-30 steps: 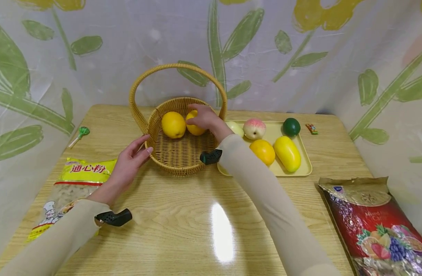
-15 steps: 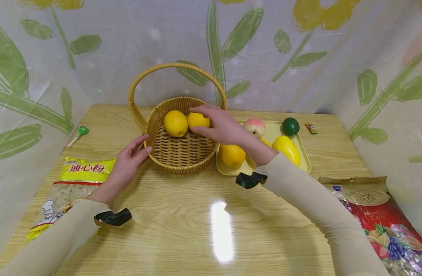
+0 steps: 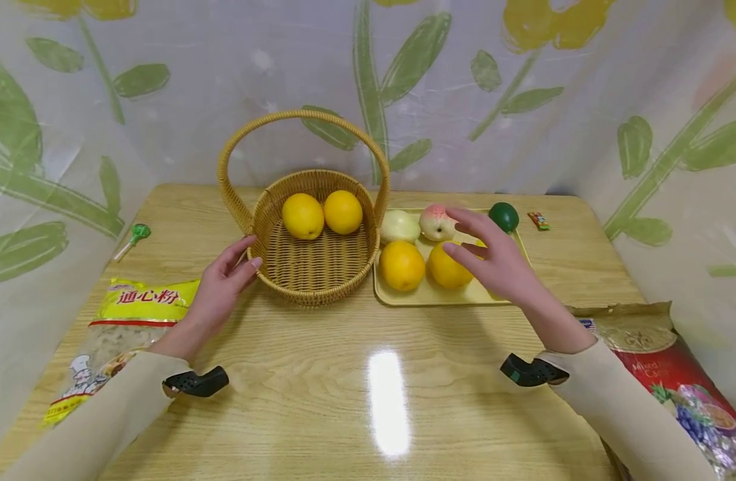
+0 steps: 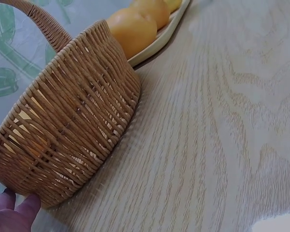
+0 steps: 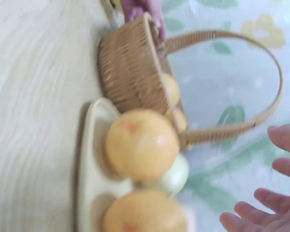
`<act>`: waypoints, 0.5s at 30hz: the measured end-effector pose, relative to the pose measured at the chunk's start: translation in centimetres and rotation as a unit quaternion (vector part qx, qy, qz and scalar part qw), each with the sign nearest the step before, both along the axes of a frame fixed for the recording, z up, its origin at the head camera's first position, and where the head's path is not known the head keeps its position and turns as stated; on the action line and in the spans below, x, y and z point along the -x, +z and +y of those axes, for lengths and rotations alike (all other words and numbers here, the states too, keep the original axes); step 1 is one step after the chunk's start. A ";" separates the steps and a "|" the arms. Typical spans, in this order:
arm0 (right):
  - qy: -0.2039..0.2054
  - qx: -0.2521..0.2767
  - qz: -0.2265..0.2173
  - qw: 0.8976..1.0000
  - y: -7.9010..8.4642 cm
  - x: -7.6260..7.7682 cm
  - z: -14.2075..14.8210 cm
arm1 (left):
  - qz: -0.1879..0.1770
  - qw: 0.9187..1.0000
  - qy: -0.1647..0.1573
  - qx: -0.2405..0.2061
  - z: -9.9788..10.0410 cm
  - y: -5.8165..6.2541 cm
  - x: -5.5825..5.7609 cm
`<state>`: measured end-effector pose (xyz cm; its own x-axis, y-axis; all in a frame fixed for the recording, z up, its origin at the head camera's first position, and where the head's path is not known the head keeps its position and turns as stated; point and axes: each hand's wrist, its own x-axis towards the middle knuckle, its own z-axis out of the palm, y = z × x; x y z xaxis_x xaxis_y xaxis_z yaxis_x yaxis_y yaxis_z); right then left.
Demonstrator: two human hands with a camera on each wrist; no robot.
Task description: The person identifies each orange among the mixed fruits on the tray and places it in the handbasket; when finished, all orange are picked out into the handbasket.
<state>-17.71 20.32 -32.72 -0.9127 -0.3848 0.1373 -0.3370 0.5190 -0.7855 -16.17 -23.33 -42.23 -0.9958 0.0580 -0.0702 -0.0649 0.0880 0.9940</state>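
A wicker basket [image 3: 316,287] with a tall arched handle stands at the back of the table, holding two orange-like round fruits [image 3: 303,216]. My left hand [image 3: 220,284] holds the basket's left rim; its fingertips also show against the weave in the left wrist view. Over the cream tray [image 3: 398,298] hangs my right hand [image 3: 494,257], fingers spread and holding nothing. It is nearest the right orange [image 3: 449,266], partly covering it. Beside that sit another orange [image 3: 402,265], a pale green fruit [image 3: 399,227] and a peach [image 3: 436,223]. A dark green fruit [image 3: 503,217] lies at the tray's back right.
A green lollipop [image 3: 138,234] and a yellow-topped pasta bag [image 3: 139,314] lie on the left. At right are a small wrapped candy [image 3: 539,221] and a large red bag [image 3: 674,367], partly behind my right forearm. A patterned cloth [image 3: 272,80] hangs behind the table.
My right hand has left the fruit in the basket and moved right over the tray, now covering the yellow mango. My left hand stays at the basket's rim.
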 end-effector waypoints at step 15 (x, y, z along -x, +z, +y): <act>-0.080 0.019 -0.183 0.980 -3.1 -1.5 3.7 | 0.008 1.000 0.013 -0.022 0.3 -0.1 -0.2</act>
<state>-16.22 24.04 -35.78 -0.9521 -0.2330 -0.1982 0.0538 0.5104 -0.8583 -15.99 -22.99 -42.33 -0.9980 0.0346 -0.0521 -0.0506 0.0427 0.9978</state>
